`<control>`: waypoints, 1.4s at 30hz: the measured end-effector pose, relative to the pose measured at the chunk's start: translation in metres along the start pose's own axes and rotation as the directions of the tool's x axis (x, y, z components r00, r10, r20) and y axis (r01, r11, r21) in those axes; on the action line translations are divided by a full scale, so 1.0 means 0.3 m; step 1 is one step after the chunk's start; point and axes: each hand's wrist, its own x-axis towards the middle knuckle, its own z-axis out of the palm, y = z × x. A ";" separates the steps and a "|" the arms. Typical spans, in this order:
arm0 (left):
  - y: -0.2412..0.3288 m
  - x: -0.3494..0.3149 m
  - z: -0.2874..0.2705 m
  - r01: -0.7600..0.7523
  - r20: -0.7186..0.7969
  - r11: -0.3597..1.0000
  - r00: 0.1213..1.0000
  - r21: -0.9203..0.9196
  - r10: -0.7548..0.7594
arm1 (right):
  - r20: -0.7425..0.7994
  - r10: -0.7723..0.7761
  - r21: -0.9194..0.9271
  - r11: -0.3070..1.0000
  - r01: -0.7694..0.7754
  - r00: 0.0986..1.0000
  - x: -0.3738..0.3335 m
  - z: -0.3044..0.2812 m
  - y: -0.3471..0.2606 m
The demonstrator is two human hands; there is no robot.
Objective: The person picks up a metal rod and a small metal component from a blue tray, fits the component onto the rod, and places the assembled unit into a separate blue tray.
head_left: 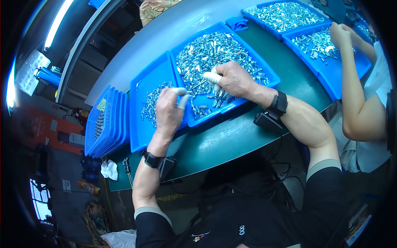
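Left hand's (168,111) and right hand's (237,79) fingers (212,77) curled, can't tell from here if gripping any metal parts (211,49), smaller pile in left tray (138,128), right tray (225,109) heaped, so seemingly plenty left to handle.

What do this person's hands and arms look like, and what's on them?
The left hand and right hand both wear whitish finger covers. Each wrist carries a black strap with a dark, boxy device. The short sleeves are dark, with pale grey trim.
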 end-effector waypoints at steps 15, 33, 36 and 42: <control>-0.018 0.077 0.023 -0.048 0.631 0.998 0.773 -0.048 0.067 | -0.031 0.073 0.167 0.984 -0.067 0.997 0.011 0.014 0.010; 0.008 -0.018 0.084 0.442 0.157 0.817 0.897 -0.371 -0.414 | -0.066 0.031 0.074 0.997 -0.026 0.997 0.001 0.002 0.009; 0.015 -0.019 0.080 0.431 0.148 0.815 0.902 -0.388 -0.406 | -0.038 0.014 0.038 0.999 -0.012 0.999 -0.012 -0.007 -0.014; 0.031 -0.021 0.068 0.413 0.158 0.815 0.910 -0.408 -0.382 | 0.056 -0.032 -0.209 0.977 0.043 0.998 -0.007 0.004 -0.032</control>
